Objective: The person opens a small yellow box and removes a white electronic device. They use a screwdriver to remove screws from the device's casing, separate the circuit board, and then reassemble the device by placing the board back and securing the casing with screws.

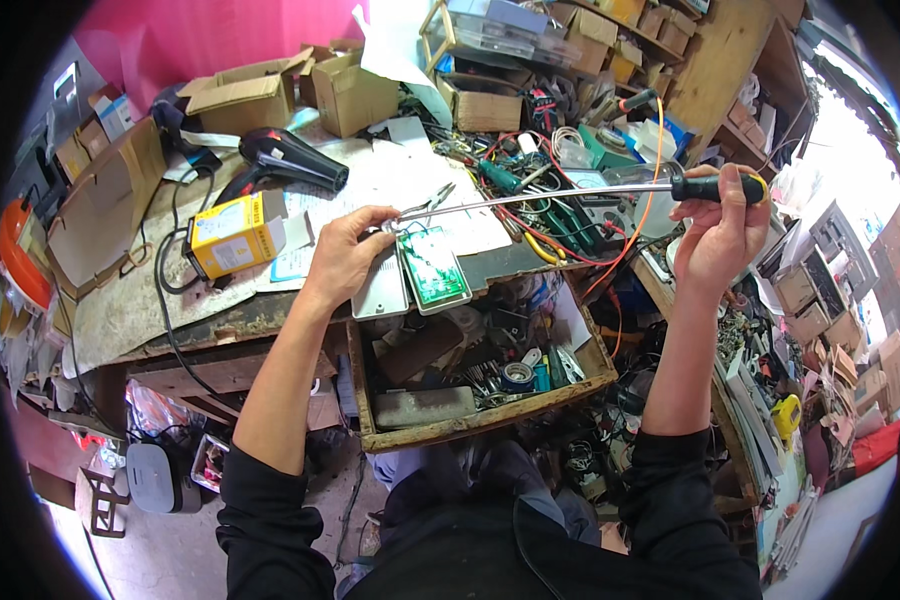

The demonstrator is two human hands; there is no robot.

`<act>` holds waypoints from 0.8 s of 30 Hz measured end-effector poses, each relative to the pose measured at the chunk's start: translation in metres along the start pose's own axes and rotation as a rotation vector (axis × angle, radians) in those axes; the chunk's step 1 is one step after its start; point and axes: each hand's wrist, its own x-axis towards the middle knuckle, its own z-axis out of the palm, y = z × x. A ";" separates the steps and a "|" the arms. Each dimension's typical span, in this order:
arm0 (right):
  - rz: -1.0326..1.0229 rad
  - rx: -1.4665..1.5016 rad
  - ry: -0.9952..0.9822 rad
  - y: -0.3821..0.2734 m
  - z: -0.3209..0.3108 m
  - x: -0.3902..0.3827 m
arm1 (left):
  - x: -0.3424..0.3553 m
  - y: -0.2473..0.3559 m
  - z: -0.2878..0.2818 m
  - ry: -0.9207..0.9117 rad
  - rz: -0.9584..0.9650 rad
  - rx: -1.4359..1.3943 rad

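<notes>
My right hand (720,230) grips the dark green handle of a long screwdriver (570,197), whose shaft reaches left across the bench to my left hand (355,250). The fingers of my left hand are pinched at the shaft's tip, on something small I cannot make out. Just below that tip, an open electronic device lies at the bench edge, with a green circuit board (432,270) in one half and a light grey cover (378,290) beside it. Small pliers (435,198) lie behind the device.
An open drawer of tools (485,430) is below the bench (160,310). A hair dryer (290,160), a yellow box (232,240) and cardboard boxes (355,95) are on the left and back. A heap of tools and cables (550,210) fills the right, crossed by an orange cord (650,215).
</notes>
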 end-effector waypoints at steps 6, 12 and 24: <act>0.007 0.005 -0.005 0.000 0.003 -0.002 | 0.001 -0.005 0.002 0.046 0.052 -0.012; 0.017 0.003 0.006 0.000 0.002 -0.002 | 0.001 -0.004 0.004 0.048 0.041 -0.020; 0.000 0.024 -0.001 0.001 0.001 -0.001 | 0.001 -0.005 0.003 0.047 0.041 -0.018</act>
